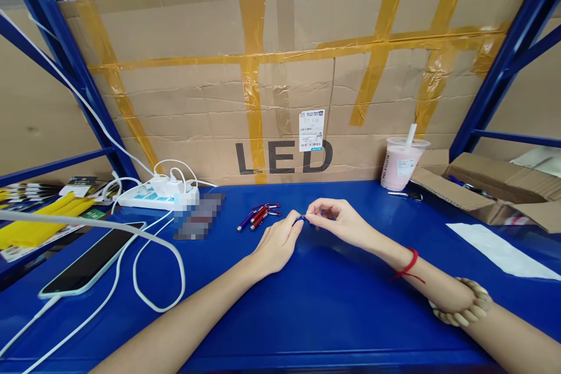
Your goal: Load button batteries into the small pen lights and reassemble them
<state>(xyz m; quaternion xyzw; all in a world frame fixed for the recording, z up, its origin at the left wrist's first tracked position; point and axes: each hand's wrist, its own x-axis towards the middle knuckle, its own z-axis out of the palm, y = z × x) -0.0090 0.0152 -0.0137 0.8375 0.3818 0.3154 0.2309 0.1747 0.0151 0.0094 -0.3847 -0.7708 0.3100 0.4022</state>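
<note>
My left hand (279, 241) is closed around a small blue piece (300, 219), mostly hidden by the fingers. Right beside it, thumb and forefinger of my right hand (339, 221) are pinched together at the tip of that piece; what they grip is too small to make out. Just left of my hands lie several slim metal tubes with carabiner clips, a purple-blue tube (246, 220) and red tubes (259, 220), close together on the blue tabletop (350, 315).
At left are a phone (90, 263) with white cables, a power strip (149, 197) and a blurred dark item (199, 219). At right stand a pink drink cup (401, 165), keys (405, 195), an open cardboard box (473, 187) and white paper (499, 250). Taped cardboard (197, 99) closes the back.
</note>
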